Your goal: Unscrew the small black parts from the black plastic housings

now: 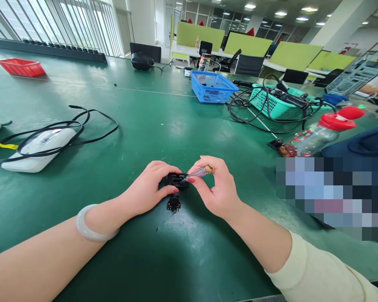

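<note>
My left hand [153, 184] grips a small black rectangular casing [179, 180] by its left end, thumb at the near edge and fingers at the far edge. Between the thumb and fingers of my right hand [219, 186] is a small screwdriver [201, 171] with a clear purplish handle and a brass-coloured end cap. It slants down to the left, its tip at the casing's open face; the exact contact point is too small to make out. Just below the casing lies a small black part [174, 203] with tiny metallic spots, close to my left thumb.
On the green table [145, 126] a white device [40, 147] lies under a looped black cable to the left. A red basket [22, 67], a blue basket [212, 87] and a teal basket [277, 102] with cables stand farther back. A red-lidded bottle [321, 132] lies right.
</note>
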Available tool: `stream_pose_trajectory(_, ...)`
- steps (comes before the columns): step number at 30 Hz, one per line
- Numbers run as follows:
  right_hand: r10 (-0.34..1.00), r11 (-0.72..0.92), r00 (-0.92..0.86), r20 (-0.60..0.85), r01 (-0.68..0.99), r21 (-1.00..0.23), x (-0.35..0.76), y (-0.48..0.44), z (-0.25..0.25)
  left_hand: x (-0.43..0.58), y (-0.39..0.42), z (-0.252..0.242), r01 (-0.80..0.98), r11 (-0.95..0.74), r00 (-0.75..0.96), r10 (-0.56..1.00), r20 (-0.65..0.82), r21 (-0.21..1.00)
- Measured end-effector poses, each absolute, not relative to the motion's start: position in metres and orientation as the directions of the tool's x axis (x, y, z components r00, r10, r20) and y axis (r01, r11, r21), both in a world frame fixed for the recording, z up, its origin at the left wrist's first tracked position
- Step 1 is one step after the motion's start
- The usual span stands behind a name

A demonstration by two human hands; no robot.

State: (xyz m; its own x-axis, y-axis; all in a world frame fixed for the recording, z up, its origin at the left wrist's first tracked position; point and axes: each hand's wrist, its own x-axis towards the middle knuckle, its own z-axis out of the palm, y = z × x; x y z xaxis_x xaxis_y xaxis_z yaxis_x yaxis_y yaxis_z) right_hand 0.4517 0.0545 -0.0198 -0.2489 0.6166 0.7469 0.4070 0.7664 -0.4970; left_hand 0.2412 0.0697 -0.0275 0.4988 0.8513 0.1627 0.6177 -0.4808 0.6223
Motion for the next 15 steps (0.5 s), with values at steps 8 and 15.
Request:
stream_pose_trajectory(8, 0.609, 0.776, -0.200, 0.767, 0.351, -0.524, 0.4573, 0.0587, -0.0235, 0.2390, 0.0674, -0.0223, 0.661, -0.565, 0.458, 0.825, 0.331, 0.493)
stream_pose_trajectory(15, 0.432, 0.882, 0.006, 0.902, 0.204, -0.424, 0.4576, 0.0606, -0.0222, 0.2382, 0.0686, -0.0210, 0.750, -0.479, 0.342, 0.871, 0.352, 0.456)
